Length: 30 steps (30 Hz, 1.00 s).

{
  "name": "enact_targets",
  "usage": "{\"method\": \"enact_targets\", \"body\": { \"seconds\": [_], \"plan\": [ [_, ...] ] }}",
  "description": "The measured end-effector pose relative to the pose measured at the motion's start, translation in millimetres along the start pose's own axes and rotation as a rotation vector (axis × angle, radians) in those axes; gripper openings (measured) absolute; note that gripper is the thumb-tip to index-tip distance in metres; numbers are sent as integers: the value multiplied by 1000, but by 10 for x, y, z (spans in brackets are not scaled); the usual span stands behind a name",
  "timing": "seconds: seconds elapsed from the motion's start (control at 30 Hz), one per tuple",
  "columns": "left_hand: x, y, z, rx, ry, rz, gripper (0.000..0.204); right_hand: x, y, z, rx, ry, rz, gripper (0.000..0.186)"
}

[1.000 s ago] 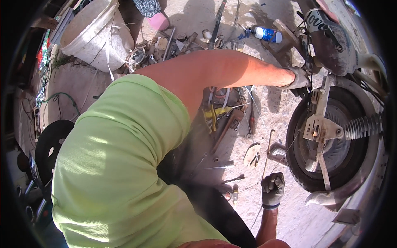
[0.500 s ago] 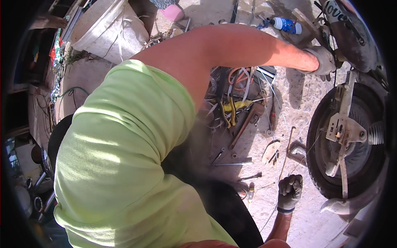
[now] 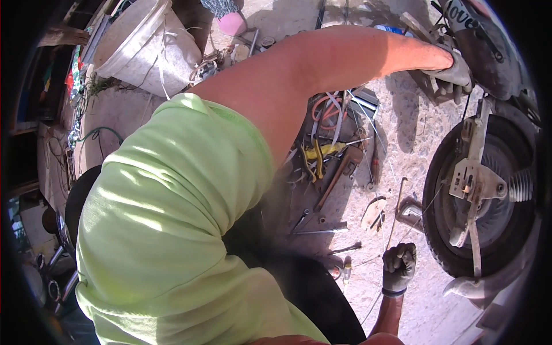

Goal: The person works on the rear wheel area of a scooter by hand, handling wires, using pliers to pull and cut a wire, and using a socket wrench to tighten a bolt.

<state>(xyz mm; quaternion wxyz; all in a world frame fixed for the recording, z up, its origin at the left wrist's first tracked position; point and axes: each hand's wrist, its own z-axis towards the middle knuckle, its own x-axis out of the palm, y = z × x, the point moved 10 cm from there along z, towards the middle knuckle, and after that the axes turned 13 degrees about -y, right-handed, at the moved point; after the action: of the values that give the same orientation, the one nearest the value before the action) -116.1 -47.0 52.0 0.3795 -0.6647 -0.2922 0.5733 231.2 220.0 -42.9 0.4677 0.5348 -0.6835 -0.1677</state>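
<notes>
My left hand (image 3: 455, 73), in a grey glove, reaches to the upper right beside the dark vehicle body (image 3: 489, 54). Its fingers curl down near a black cable that runs toward the wheel (image 3: 440, 230); what they grip is hidden. Lower down, my right hand (image 3: 399, 265), also gloved, is closed in a fist around a thin wire (image 3: 417, 225). This wire stretches up toward the metal bracket (image 3: 476, 181) at the wheel's hub. A coil spring (image 3: 520, 187) sits beside that bracket.
Pliers with yellow handles (image 3: 316, 158), a rusty pipe wrench (image 3: 339, 175), screwdrivers and several loose parts lie on the concrete between my arms. A long thin rod (image 3: 397, 213) lies near the wheel. A large white bucket (image 3: 149, 52) stands at the upper left.
My left hand has shifted slightly up and right, with its fingers bent downward. My left arm now covers most of the blue-and-white bottle. The right fist has barely moved.
</notes>
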Motion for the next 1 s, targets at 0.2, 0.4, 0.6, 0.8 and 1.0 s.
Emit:
{"method": "enact_targets", "body": {
  "seconds": [0.2,0.4,0.6,0.8,1.0],
  "plan": [
    [-76,-107,-104,47,-163,-255,28,-22,-61,98,43,-63,-54,28],
    [334,140,-560,-40,46,-341,27,-59,9,28,5,-96,-90,27],
    [1012,319,-753,-197,220,-418,33,-23,-12,1,25,-66,-45,24],
    [1178,259,-663,-297,202,-643,28,-37,14,-23,-7,-68,19,22],
    [1492,294,-876,-371,434,-700,26,47,-95,59,76,-87,-27,23]
  ]
}}
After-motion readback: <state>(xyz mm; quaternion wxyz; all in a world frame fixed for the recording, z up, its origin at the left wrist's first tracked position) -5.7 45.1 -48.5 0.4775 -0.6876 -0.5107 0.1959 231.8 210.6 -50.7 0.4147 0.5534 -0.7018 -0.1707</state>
